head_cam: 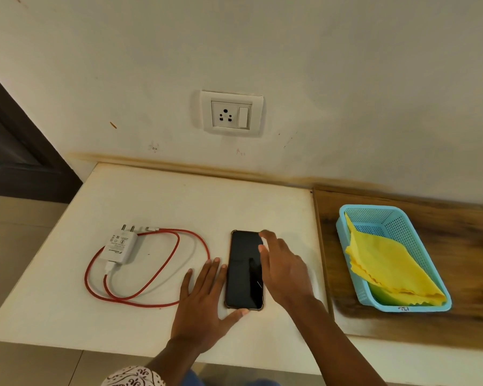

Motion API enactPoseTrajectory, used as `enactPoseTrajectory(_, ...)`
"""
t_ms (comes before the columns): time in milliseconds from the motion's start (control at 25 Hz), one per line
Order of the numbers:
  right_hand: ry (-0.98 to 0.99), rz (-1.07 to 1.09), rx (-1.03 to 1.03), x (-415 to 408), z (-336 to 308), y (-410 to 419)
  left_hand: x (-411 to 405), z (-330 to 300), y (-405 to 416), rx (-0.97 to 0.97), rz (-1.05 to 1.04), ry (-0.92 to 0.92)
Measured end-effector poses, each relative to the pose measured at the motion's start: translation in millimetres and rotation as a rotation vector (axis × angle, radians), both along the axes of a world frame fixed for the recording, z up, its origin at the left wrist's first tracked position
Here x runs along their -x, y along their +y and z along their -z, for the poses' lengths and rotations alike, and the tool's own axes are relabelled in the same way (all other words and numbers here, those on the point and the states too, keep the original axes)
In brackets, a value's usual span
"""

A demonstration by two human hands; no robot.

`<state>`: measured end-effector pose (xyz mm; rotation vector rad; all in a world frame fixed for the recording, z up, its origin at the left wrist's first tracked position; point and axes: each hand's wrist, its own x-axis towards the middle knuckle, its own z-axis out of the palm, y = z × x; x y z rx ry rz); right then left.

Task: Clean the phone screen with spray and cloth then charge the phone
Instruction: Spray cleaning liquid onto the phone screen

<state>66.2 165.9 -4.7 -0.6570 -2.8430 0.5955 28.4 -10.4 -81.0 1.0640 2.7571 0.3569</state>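
The phone lies flat, screen up, in the middle of the white table. Your left hand is flat beside it, fingers straight, thumb touching the near end. Your right hand reaches over its right edge with loose, spread fingers. Neither hand has a grip on it yet.

It looks like the cleaning is done, because the cloth sits in the basket. I can't see any spray.

So now comes charging. Keep your left hand on the phone so it doesn't slide. Pick up the free end of the red cable near the charger. Push it in straight and gently. Then put the charger in the wall socket and flip the switch.
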Motion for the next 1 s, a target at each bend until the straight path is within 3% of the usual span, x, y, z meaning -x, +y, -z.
enactPoseTrajectory(440, 0.291, 0.090, 0.138, 20, -29, 21, 0, 7, -1, 0.024, -0.013, 0.031)
enactPoseTrajectory(680, 0.218, 0.096, 0.073, 16, -32, 26, 1, 9, -1, 0.007, -0.004, 0.047)
enactPoseTrajectory(1000, -0.035, -0.179, 0.041, 0, -24, 15, -1, 6, -3, 0.009, 0.018, 0.078)
